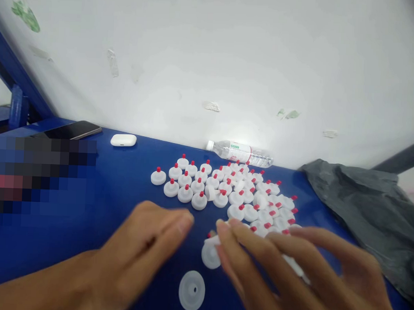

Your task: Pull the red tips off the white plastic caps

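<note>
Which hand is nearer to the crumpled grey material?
Right. The right hand is just left of the grey material; the left hand is farther left across the blue table.

No wording can be made out for certain. The one printed surface that shows plainly is the white label (239, 152) around the clear bottle (240, 154), which lies on its side at the back of the bench (120, 178). Its green block (235, 146) bears pale marks too small to decipher. Below that block, red characters (233, 158) stand on the white ground, too blurred to read or to yield a brand. A red stripe (251, 155) edges the label toward the bottle's base.
</note>
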Motion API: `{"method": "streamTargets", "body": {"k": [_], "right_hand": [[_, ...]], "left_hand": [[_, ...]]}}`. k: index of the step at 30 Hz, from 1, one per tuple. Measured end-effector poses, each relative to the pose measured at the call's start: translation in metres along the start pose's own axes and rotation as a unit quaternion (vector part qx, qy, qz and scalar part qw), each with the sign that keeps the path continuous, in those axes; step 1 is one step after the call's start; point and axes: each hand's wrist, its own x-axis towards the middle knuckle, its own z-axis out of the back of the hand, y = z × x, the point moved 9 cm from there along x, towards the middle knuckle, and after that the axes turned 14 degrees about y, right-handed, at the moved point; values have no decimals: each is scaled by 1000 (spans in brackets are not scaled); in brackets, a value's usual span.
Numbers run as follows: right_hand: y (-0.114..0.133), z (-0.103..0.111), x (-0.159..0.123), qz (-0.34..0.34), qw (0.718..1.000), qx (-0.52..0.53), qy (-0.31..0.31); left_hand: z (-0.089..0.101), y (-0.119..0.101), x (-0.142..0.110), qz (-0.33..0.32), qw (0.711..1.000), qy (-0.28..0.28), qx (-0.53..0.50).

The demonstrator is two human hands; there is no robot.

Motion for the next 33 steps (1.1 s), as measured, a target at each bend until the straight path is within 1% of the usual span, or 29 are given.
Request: {"method": "streamTargets", "body": {"k": [2,3,4,5,7,11,16,19,21,24,30,33], "right_hand": [[-11,-1,6,-8,1000,-11,-12],[-16,-2,9,-9,1000,-5,-16],[-20,-5,12,-8,1000,11,-14],[-23,-8,14,-8,999,31,-7],[-26,-17,16,-13,997,73,10],[-24,-36,12,-26,992,111,59],[-27,-54,10,-45,986,110,117],[-28,-54,12,-46,982,125,131],[-25,-49,13,-32,981,143,123],[-21,-46,13,-16,976,176,125],[-13,-58,9,13,964,207,168],[-14,-55,10,18,965,206,159]], "left_hand": [[19,12,-2,25,998,-62,4],[24,13,-2,15,997,-74,34],[25,13,-1,-4,996,-70,54],[24,13,0,-24,995,-60,77],[15,11,1,-56,991,-21,122],[0,6,3,-78,973,45,212],[-7,11,6,-60,966,107,225],[-15,15,6,-53,962,151,222],[-19,17,5,-54,960,173,215],[-21,20,5,-48,959,184,211],[-21,21,5,-47,960,184,208],[-18,20,5,-51,968,170,178]]}}
